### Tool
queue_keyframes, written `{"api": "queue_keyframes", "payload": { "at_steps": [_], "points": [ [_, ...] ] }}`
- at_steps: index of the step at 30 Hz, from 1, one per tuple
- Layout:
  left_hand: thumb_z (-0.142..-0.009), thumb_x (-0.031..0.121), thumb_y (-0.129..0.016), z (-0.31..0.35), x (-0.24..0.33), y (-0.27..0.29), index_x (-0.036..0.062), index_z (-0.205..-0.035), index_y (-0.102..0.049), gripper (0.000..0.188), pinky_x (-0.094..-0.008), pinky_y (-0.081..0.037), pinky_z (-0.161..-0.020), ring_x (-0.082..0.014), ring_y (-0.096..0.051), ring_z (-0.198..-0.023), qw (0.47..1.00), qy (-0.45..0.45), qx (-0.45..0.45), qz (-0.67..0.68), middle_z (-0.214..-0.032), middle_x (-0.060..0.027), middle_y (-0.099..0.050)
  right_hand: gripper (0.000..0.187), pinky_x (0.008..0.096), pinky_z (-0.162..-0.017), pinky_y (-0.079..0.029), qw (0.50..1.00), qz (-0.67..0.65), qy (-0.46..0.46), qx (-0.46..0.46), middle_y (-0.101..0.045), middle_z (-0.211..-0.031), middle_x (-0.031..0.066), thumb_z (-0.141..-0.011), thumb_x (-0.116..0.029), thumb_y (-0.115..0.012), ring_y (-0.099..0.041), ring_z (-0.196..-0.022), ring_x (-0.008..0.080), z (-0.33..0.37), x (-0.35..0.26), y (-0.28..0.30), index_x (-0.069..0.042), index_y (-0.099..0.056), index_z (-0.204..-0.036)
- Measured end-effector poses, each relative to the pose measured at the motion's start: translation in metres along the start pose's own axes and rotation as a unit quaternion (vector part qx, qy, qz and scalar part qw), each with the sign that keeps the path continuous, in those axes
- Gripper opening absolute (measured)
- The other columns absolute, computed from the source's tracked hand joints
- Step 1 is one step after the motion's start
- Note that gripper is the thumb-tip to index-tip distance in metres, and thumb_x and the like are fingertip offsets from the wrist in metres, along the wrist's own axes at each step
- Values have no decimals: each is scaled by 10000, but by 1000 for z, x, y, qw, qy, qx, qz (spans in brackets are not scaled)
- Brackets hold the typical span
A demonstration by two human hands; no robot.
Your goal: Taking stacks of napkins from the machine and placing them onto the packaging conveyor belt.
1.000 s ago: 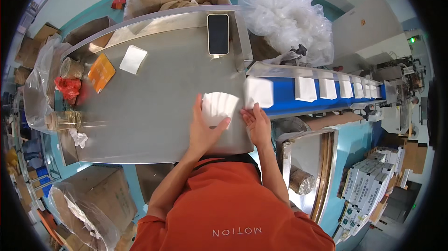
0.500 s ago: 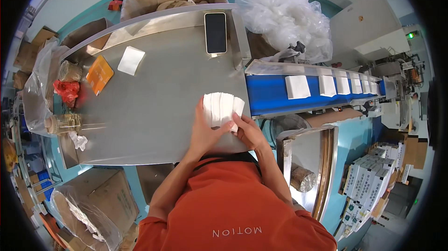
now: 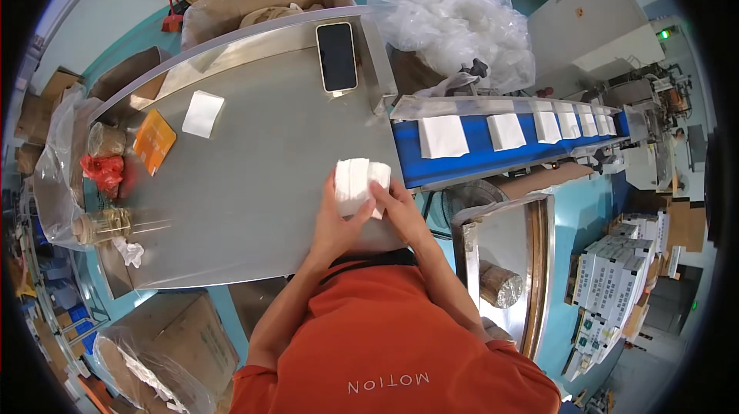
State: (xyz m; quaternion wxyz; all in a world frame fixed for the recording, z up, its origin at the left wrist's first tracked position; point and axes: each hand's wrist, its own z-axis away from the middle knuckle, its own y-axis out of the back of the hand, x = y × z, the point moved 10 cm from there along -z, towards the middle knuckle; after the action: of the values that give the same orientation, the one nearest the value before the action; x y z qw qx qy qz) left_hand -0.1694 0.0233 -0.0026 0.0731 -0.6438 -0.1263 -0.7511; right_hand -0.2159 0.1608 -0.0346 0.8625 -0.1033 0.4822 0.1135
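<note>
Fingers [image 3: 379,192] closed in: over the steel table [image 3: 254,183], by the blue belt [image 3: 479,135], left hand [image 3: 331,222] and right hand [image 3: 403,218] grip a white folded stack [image 3: 352,183]. Its right-side pieces [image 3: 380,171] sit out of line; looks like uneven squeezing could spill them.

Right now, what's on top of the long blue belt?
A row of white squares lies along the blue belt, with blue gaps showing between the nearer ones. The belt under each square is covered, so I can't see that part.
</note>
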Motion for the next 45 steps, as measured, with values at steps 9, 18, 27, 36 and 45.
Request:
{"api": "queue_keyframes", "payload": {
  "at_steps": [9, 18, 27, 36, 45],
  "points": [
    [-902, 218, -657, -1, -8, -10, 10, -1467, -304, 698, -354, -420, -1006, -272, -503, -1244, 998, 36, -49, 15, -1350, -185, -498, 417, 269, -765, -486, 989, -141, -19, 46, -622, -1034, 64, -987, -374, -556, -602, -906, 130, -14, 21, 32, -3, -559, -1177],
    [-875, 218, -684, 1, -6, -6, -21, -1444, -307, 724, -359, -402, -1031, -286, -500, -1248, 999, 8, -28, 19, -1347, -204, -499, 456, 269, -699, -488, 993, -1, -108, -54, -642, -995, 69, -919, -342, -650, -594, -840, 122, -2, 35, 10, 31, -586, -1172],
    [-907, 178, -621, -4, -26, -6, -3, -1415, -323, 617, -369, -416, -1007, -277, -514, -1219, 997, 43, -22, 63, -1318, -197, -509, 299, 229, -638, -459, 996, 19, -31, -80, -641, -882, 2, -931, -267, -660, -551, -725, 66, -6, 2, 4, -18, -634, -1093],
    [-972, 216, -490, -13, -32, 5, 9, -1402, -384, 489, -345, -419, -975, -266, -532, -1178, 993, 67, -38, 89, -1267, -205, -537, 398, 268, -689, -515, 967, -246, -25, 68, -645, -933, 94, -968, -333, -579, -615, -749, 166, -22, 42, 59, 23, -561, -1146],
    [-850, 165, -670, 63, 25, 47, 140, -1305, -552, 472, -450, -428, -987, -358, -470, -1265, 958, -127, -124, -226, -1352, -170, -509, 436, 251, -598, -452, 982, -126, -5, 141, -616, -949, 82, -912, -269, -658, -564, -769, 115, -27, 40, 63, 16, -520, -1212]
  ]
}}
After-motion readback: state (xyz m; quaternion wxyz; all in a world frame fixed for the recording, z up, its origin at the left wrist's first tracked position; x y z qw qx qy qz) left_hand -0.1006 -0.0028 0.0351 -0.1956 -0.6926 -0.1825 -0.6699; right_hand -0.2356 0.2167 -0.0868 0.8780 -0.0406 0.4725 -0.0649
